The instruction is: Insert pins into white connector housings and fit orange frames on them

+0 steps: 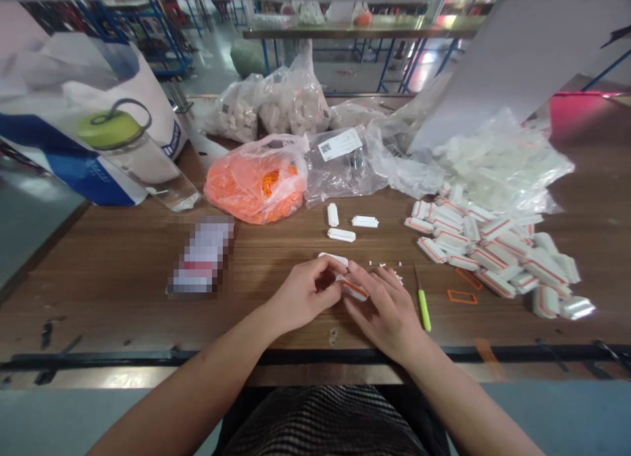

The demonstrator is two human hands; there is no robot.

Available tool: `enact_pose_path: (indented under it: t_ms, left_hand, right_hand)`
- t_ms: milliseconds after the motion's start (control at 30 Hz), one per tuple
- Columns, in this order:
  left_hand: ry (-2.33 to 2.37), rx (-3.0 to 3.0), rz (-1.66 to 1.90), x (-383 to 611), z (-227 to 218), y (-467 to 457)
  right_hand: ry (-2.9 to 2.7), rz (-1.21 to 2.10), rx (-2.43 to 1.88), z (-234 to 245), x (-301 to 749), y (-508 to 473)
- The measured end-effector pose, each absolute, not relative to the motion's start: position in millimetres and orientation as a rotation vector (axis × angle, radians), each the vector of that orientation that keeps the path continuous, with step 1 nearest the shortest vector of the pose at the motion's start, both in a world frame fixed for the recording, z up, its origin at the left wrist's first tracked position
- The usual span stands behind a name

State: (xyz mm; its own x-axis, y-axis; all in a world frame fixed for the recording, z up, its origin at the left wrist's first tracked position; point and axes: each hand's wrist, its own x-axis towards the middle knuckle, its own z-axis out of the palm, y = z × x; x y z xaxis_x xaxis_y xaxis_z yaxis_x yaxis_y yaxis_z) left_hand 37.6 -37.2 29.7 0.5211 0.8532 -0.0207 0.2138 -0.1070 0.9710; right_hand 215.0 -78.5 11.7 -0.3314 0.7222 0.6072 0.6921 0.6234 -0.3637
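Observation:
Between my two hands is a small white plastic housing (355,290) with an orange strip along it. My left hand (308,292) pinches its left end with thumb and forefinger. The fingers of my right hand (387,308) close around its right side and partly cover it. Just beyond my left fingertips lies a white housing (333,257). Farther out are three more white pieces, among them an upright one (332,214). Tiny white bits (382,265) are scattered past my right fingers. A screwdriver-like tool with a yellow-green handle (424,310) lies right of my right hand.
A heap of white housings with orange strips (497,252) covers the right side, near two loose orange frames (462,297). Behind stand a bag of orange parts (259,180) and clear plastic bags (345,160). To the left are a bottle (148,160) and a blurred flat object (202,255).

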Motion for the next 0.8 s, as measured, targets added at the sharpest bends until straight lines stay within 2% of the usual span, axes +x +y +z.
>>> enact_pose_path:
  t_ms: [333, 600, 800]
  left_hand:
    - [0.852, 1.712, 0.716, 33.8, 26.8, -39.2]
    - [0.839, 1.852, 0.626, 31.5, 27.3, -37.2]
    - [0.836, 1.686, 0.683, 29.1, 24.5, -33.6]
  right_hand:
    - [-1.728, 0.692, -1.114, 27.2, 227.9, -70.1]
    - [-1.898, 0.719, -1.254, 20.8, 229.6, -68.1]
    - [-1.925, 0.855, -1.364, 21.4, 236.7, -67.4]
